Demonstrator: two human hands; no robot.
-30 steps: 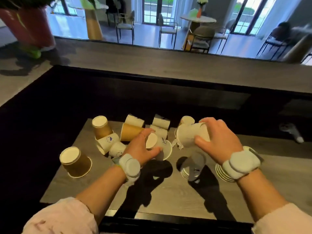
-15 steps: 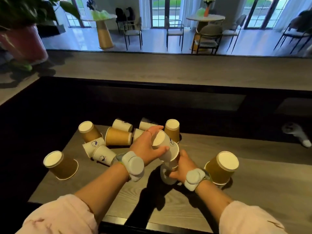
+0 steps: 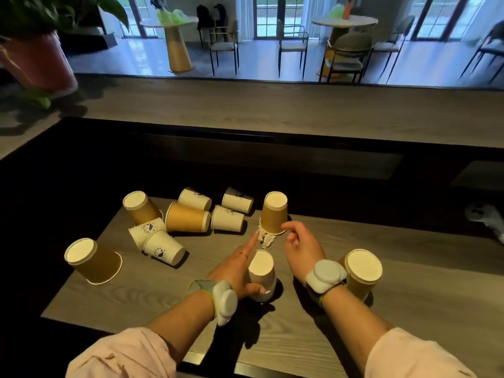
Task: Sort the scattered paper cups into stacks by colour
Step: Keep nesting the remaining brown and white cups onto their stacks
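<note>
- My left hand [image 3: 236, 268]: released, index finger straight, thumb resting against the white stack [image 3: 261, 272].
- White stack: upside down on the table [image 3: 409, 268], between my hands.
- My right hand [image 3: 302, 249]: loosely curled, holding nothing, fingertips just beside the far brown cup [image 3: 274, 214].
- Right brown cup [image 3: 362, 271]: inverted, by my right wrist.
- Left brown cup [image 3: 92, 260]: inverted, apart.
- Loose white cups [image 3: 227, 218]: on their sides, far left, mixed with brown ones.

Single head-worn view — wide-angle, facing forward and down onto the table [image 3: 422, 268]. Close in: left hand [image 3: 234, 271] and right hand [image 3: 302, 249] sit mid-frame, the room's chairs [image 3: 289, 47] far off at top.
</note>
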